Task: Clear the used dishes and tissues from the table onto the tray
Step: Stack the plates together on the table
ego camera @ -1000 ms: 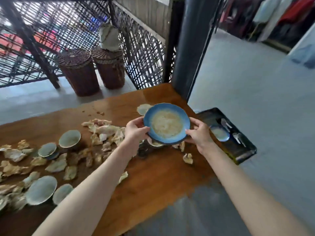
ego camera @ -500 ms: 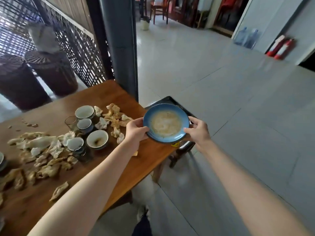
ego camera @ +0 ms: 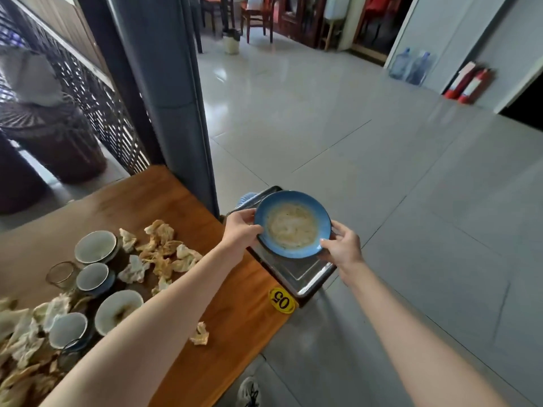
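Left hand (ego camera: 241, 230) and right hand (ego camera: 342, 248), arms outstretched, grip blue plate (ego camera: 293, 224) above tray (ego camera: 302, 279).

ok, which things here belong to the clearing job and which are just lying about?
Job: blue plate, gripped by left hand and right hand over the tray; bowls, glass and crumpled tissues on the table.
Lying about: number sticker, fire extinguishers, water bottles, chairs, bin.

Both hands, left hand (ego camera: 241, 232) and right hand (ego camera: 340, 248), grip blue plate (ego camera: 293, 224), seemingly above tray (ego camera: 305, 277).
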`<action>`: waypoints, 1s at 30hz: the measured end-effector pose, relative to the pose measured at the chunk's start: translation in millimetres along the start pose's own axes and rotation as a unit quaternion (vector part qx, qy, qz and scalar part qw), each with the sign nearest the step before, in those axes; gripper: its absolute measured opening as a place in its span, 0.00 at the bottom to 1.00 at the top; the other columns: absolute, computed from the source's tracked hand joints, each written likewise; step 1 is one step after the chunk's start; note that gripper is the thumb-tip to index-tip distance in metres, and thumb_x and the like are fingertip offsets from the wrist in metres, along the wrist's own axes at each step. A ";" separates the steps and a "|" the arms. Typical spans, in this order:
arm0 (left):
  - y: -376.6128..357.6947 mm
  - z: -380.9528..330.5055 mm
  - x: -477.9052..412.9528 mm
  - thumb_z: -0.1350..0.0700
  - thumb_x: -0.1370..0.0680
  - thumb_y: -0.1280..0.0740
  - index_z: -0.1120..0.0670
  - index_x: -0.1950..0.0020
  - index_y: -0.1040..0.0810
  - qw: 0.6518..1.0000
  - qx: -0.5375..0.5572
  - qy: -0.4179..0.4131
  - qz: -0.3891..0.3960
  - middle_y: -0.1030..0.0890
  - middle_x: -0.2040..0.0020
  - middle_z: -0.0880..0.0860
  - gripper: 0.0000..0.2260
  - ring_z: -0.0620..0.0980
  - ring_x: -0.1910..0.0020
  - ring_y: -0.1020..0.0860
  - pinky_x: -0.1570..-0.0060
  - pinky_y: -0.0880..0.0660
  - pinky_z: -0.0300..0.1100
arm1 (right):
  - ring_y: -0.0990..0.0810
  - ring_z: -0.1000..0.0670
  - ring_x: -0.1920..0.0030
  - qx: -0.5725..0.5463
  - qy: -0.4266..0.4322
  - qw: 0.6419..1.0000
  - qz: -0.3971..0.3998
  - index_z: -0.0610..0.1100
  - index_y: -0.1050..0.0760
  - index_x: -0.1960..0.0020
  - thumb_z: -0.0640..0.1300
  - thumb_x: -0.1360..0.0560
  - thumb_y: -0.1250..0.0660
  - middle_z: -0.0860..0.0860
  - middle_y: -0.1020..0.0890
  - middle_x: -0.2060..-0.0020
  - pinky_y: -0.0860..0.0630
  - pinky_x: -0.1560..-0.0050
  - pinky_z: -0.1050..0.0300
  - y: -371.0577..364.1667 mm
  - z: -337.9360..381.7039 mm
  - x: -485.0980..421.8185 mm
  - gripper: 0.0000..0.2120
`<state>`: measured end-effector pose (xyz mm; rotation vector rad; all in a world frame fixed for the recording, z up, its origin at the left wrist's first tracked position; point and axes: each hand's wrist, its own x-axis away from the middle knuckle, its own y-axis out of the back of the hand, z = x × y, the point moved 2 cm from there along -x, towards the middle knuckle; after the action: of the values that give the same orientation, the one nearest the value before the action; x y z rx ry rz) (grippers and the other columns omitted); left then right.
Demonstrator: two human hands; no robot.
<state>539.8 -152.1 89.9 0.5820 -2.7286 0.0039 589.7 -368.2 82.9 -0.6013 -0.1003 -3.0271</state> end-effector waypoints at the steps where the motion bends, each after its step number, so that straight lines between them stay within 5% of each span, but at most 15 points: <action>1: -1.6 -1.9 -11.0 0.72 0.30 0.32 0.59 0.36 0.23 1.000 -0.003 0.005 0.000 0.17 0.50 0.55 0.23 0.53 0.52 0.18 0.56 0.18 0.49 | 0.20 0.41 0.46 -0.007 -0.006 1.000 -0.003 0.39 0.33 0.31 0.25 0.29 0.34 0.42 0.23 0.40 0.17 0.61 0.51 -2.4 1.7 -8.7 0.29; 7: -6.8 2.7 -53.1 0.73 0.29 0.35 0.59 0.38 0.22 0.999 -0.027 0.025 0.004 0.18 0.56 0.52 0.22 0.47 0.64 0.22 0.73 0.26 0.36 | 0.20 0.42 0.47 -0.023 -0.065 0.998 0.014 0.37 0.33 0.31 0.25 0.28 0.35 0.44 0.21 0.45 0.18 0.65 0.53 -18.1 -10.6 -55.7 0.26; 10: -6.9 17.0 -76.1 0.73 0.29 0.34 0.58 0.37 0.22 0.998 -0.033 0.055 -0.016 0.18 0.51 0.55 0.23 0.53 0.55 0.20 0.67 0.23 0.41 | 0.20 0.42 0.49 -0.019 -0.099 0.994 0.029 0.38 0.33 0.32 0.25 0.28 0.35 0.48 0.20 0.51 0.19 0.67 0.54 -28.0 -22.2 -80.1 0.27; 15: -11.3 46.5 -114.0 0.73 0.32 0.32 0.59 0.37 0.23 0.993 -0.035 0.090 -0.064 0.19 0.46 0.57 0.24 0.55 0.48 0.21 0.60 0.21 0.45 | 0.21 0.40 0.45 0.008 -0.157 0.984 0.082 0.39 0.35 0.32 0.23 0.30 0.36 0.41 0.22 0.44 0.19 0.59 0.46 -39.6 -41.5 -144.2 0.29; 19: -28.3 73.3 -143.2 0.73 0.31 0.31 0.58 0.36 0.25 0.975 -0.044 0.160 -0.146 0.23 0.42 0.56 0.25 0.54 0.42 0.24 0.45 0.22 0.54 | 0.21 0.43 0.49 0.076 -0.173 0.975 0.118 0.42 0.33 0.38 0.23 0.30 0.35 0.43 0.22 0.49 0.22 0.69 0.56 -47.7 -55.9 -195.2 0.26; 25: -70.5 114.0 -187.1 0.73 0.29 0.33 0.57 0.36 0.27 0.946 -0.036 0.255 -0.199 0.25 0.44 0.53 0.23 0.52 0.42 0.25 0.44 0.22 0.51 | 0.20 0.49 0.53 0.193 -0.187 0.951 0.156 0.45 0.33 0.42 0.24 0.31 0.36 0.45 0.21 0.51 0.22 0.69 0.61 -38.7 -89.9 -266.9 0.24; 30: -98.8 154.7 -235.8 0.74 0.29 0.35 0.59 0.34 0.28 0.939 -0.006 0.292 -0.181 0.25 0.40 0.55 0.25 0.50 0.43 0.27 0.48 0.24 0.44 | 0.20 0.48 0.49 0.257 -0.190 0.933 0.166 0.45 0.31 0.39 0.28 0.30 0.32 0.46 0.20 0.49 0.19 0.50 0.47 -26.9 -130.4 -325.4 0.24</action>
<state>728.4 -160.9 -141.7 0.9061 -2.0203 0.0591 838.6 -338.1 -163.5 -1.0069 -0.7006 -2.3773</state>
